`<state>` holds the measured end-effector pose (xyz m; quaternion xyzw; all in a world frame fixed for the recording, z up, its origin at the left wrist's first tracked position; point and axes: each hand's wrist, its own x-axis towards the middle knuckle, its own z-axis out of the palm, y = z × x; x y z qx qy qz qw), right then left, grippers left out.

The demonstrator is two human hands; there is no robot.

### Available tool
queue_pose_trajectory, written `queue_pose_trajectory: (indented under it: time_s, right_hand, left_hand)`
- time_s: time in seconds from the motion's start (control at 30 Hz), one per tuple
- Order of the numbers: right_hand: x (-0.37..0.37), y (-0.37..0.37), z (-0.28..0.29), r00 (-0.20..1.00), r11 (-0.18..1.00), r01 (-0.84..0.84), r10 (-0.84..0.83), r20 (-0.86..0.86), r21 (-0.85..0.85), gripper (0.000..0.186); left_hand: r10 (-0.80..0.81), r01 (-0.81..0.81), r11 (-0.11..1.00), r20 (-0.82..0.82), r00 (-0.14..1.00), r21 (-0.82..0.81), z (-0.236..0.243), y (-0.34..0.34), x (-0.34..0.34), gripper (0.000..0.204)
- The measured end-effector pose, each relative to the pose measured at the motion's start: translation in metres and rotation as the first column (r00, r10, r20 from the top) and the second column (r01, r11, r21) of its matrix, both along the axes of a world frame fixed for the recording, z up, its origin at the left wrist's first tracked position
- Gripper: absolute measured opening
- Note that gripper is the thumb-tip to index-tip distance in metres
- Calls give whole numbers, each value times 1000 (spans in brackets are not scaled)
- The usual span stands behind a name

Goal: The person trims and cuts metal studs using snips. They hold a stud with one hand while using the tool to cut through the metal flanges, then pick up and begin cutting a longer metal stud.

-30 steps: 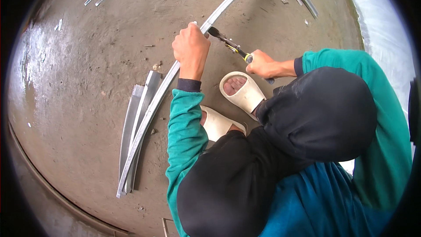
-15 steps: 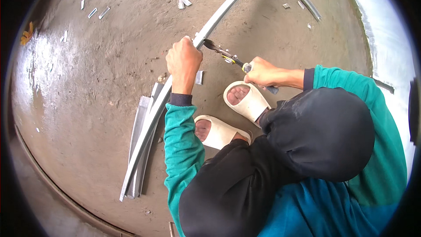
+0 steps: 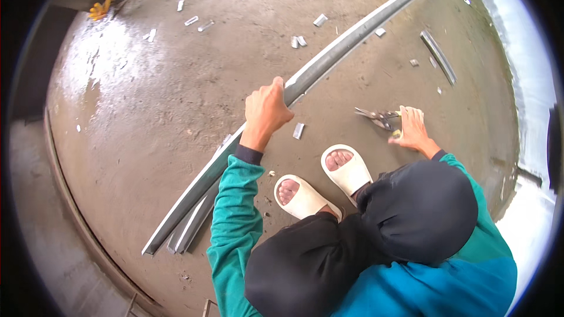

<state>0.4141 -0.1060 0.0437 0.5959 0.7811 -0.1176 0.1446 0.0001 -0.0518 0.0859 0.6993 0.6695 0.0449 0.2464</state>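
A long silver metal channel runs slantwise from the lower left to the upper right, with its open side partly turned toward me. My left hand is closed around it near its middle. Off to the right, apart from the channel, my right hand holds a pair of tin snips by the handles. Their blades point left and look parted. Shorter metal channels lie under the long one at the lower left, partly hidden by it.
Small cut metal pieces are scattered over the wet concrete floor. A short channel offcut lies at the right. Yellow gloves rest at the far left. My feet in cream slides are close to the channel.
The snips have come away from the channel and moved right, their handles now spread. The long channel has swung and tilted, its far end now farther right. My left hand keeps its hold.
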Motion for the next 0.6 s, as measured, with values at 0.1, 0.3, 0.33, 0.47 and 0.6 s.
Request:
queue_pose_trajectory:
  time_s: [0.1,0.3,0.33,0.47,0.6]
  right_hand:
    - [-39,38,29,925,910,-94,230,-302,404,117]
    - [-169,196,89,768,732,-460,612,-188,503,59]
    - [-174,214,90,764,784,-568,616,-193,252,36]
    - [-203,217,117,548,648,-509,751,-367,566,19]
    - [-214,220,168,555,699,-551,715,-425,456,25]
  left_hand:
    - [32,-32,999,-7,999,35,32,-7,-3,45]
    - [-55,72,988,-122,991,135,93,-21,-4,49]
    - [-44,64,985,-128,991,162,94,-24,-9,49]
    - [257,9,811,-370,893,585,116,-43,-48,35]
    - [181,25,779,-263,948,627,178,-39,-71,30]
